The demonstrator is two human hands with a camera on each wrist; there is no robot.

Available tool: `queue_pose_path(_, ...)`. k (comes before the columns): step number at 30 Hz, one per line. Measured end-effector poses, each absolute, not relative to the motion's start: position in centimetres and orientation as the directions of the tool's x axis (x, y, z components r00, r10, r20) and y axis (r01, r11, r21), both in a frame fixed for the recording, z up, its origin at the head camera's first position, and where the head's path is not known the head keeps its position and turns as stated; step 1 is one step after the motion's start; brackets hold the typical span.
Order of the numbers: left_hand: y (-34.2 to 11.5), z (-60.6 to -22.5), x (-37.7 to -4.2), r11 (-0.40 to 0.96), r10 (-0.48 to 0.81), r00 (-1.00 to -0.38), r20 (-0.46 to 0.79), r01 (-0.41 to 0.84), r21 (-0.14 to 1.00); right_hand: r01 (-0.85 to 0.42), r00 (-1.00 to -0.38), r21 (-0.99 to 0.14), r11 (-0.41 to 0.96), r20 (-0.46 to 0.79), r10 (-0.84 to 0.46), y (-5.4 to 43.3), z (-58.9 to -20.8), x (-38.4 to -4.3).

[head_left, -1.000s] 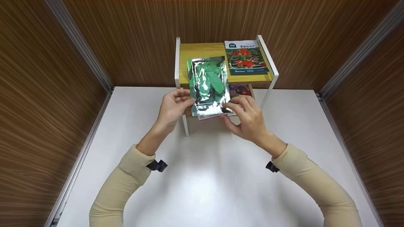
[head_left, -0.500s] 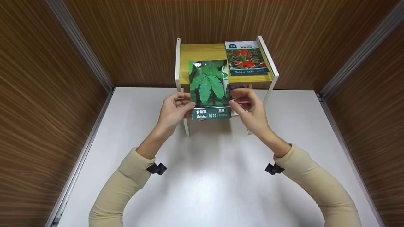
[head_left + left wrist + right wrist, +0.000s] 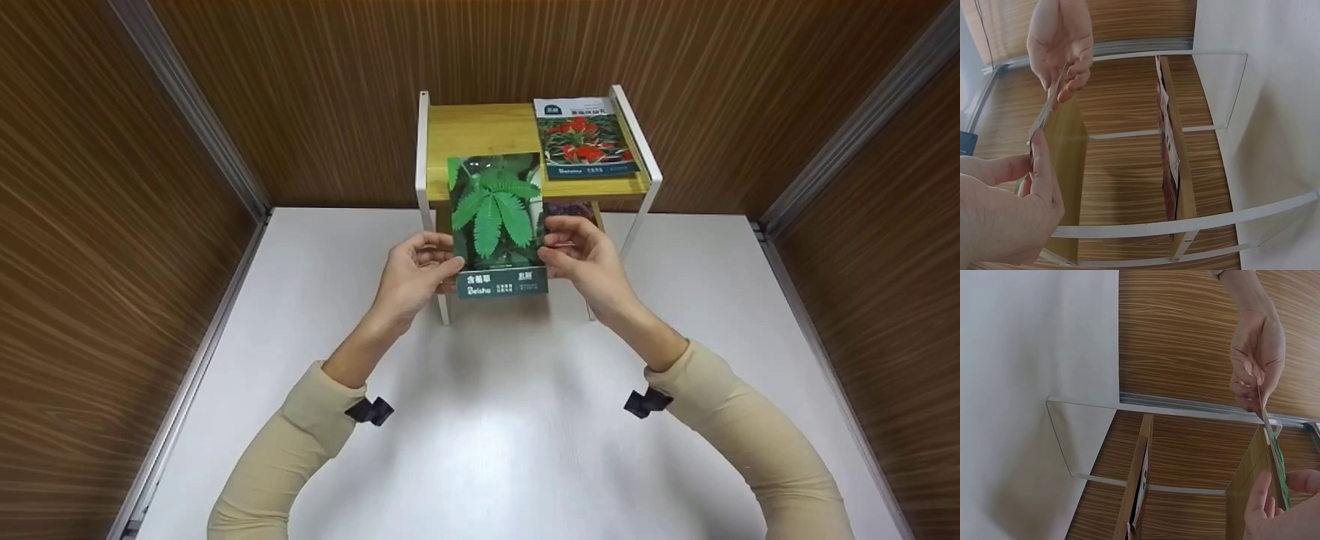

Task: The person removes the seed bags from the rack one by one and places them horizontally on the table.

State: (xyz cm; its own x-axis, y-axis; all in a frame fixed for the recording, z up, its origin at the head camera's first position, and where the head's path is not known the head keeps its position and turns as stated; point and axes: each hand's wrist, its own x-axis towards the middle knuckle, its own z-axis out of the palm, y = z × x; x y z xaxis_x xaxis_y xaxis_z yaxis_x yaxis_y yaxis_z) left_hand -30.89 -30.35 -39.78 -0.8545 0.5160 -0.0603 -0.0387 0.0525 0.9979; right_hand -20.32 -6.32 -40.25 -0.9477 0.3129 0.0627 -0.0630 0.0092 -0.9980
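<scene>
A seed packet [image 3: 496, 217] with green leaves on its front and a dark green band below is held up before a small two-tier shelf. My left hand [image 3: 414, 279] pinches its left edge, thumb in front and fingers behind. At the right edge, my right hand [image 3: 589, 264] pinches it with thumb and fingers. Seen edge-on in the right wrist view, the packet [image 3: 1278, 461] runs between both hands, close by the upper board. A second seed packet [image 3: 585, 141], showing red flowers, lies on the upper board's right side.
The shelf's upper board [image 3: 480, 124] is yellow wood between white metal side frames [image 3: 421, 146]. More packets [image 3: 1168, 146] lie on the lower board [image 3: 1182, 174]. A white table [image 3: 480, 435] carries the shelf, with wood-grain walls [image 3: 330, 90] behind and at both sides.
The right hand has shifted from the packet's lower right corner to its right edge. Both hands have lowered the packet slightly, and its tilt has changed, so the glare is gone.
</scene>
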Motion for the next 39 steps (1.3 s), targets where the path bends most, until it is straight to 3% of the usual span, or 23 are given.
queue_pose_path(20,-31.4,-41.4,-29.9,0.082,0.546,-0.838,0.006,0.061,0.995,-0.063,-0.952,-0.998,0.027,0.068,0.299,-7.1,-41.3,-20.0)
queue_pose_path(39,-33.2,-43.2,-29.0,0.081,0.575,-0.818,0.012,0.071,0.994,-0.051,-0.957,-0.999,-0.003,0.048,0.284,-8.7,-43.7,-18.4)
